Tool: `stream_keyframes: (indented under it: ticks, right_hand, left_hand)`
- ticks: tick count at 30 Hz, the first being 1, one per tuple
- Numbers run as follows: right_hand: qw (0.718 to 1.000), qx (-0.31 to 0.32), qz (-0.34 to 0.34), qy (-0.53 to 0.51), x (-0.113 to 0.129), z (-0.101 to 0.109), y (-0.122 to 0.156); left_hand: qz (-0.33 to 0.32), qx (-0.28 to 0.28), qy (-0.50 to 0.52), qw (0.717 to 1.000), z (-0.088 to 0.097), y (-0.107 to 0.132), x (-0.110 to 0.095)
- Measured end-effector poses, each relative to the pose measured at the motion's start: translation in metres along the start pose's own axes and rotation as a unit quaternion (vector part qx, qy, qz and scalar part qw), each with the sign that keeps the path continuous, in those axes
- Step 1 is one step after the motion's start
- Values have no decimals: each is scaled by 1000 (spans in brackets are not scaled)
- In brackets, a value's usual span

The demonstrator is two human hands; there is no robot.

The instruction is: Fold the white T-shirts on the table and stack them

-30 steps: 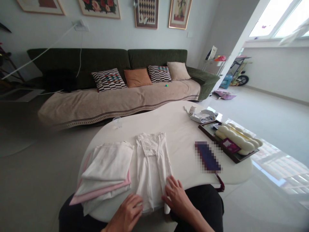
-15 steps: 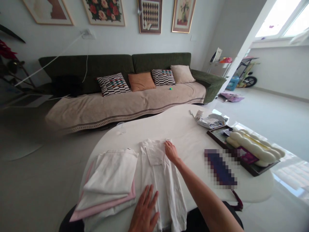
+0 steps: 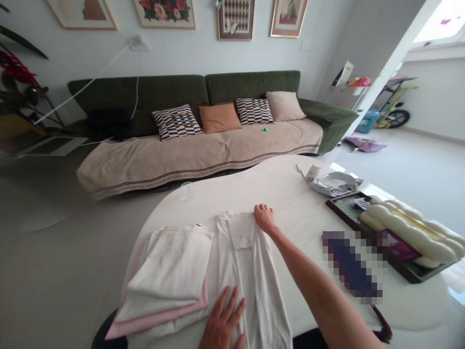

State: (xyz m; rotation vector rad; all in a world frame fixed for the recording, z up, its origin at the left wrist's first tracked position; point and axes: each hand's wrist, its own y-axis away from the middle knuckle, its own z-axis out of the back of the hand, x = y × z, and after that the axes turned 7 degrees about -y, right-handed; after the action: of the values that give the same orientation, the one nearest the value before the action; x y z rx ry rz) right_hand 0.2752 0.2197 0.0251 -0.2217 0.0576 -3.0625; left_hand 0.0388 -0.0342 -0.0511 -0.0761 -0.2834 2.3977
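Note:
A long white garment (image 3: 247, 271) lies lengthwise on the white table, its sides folded inward and a squarish flap at the far end. My left hand (image 3: 225, 317) rests flat on its near part with the fingers spread. At the far right corner, my right hand (image 3: 264, 217) has its fingers curled over the garment's edge; the fingertips are hidden. Just to the left is a stack of folded clothes (image 3: 170, 266), white on top with a pink layer lower down, close beside the garment.
The rounded white table (image 3: 279, 177) holds a dark tray (image 3: 341, 206) with a cream puffy object (image 3: 410, 225), a crumpled silver package (image 3: 334, 183) and a blurred-out dark item (image 3: 350, 264) at right. A small clear object (image 3: 187, 191) sits far left. Beyond stands a green sofa (image 3: 174, 89).
My view has swung slightly left and down. My right hand's fingers have curled in more at the garment's far corner. My left hand stays flat on the cloth.

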Motion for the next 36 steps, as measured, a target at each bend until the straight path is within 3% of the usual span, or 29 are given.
stream_keyframes:
  ticks: [4, 8, 12, 16, 21, 25, 28, 32, 36]
  right_hand:
    - [999, 22, 25, -17, 19, 4, 2]
    - [992, 84, 70, -55, 45, 1, 4]
    - [989, 116, 45, -77, 57, -4, 1]
    - [989, 107, 10, -97, 59, -5, -5]
    - [988, 66, -5, -138, 65, 1, 5]
    - [983, 21, 25, -179, 71, 8, 64]
    - [980, 7, 33, -196, 71, 5, 140]
    - [982, 2, -6, -191, 66, -5, 233]
    - [981, 15, -9, -193, 55, -8, 272]
  left_hand:
    - [10, 2, 3, 1000, 0, -1, -1]
    - [13, 25, 22, 999, 2, -1, -1]
    - [19, 44, 41, 998, 1, 1, -1]
    - [26, 48, 54, 997, 0, 1, 0]
    - [31, 79, 77, 993, 15, -3, 0]
    - [29, 74, 79, 994, 21, -4, -1]
    - [30, 57, 64, 996, 21, -3, -3]
    - [33, 39, 56, 997, 24, -5, -4]
    - [35, 28, 60, 997, 29, -6, -3]
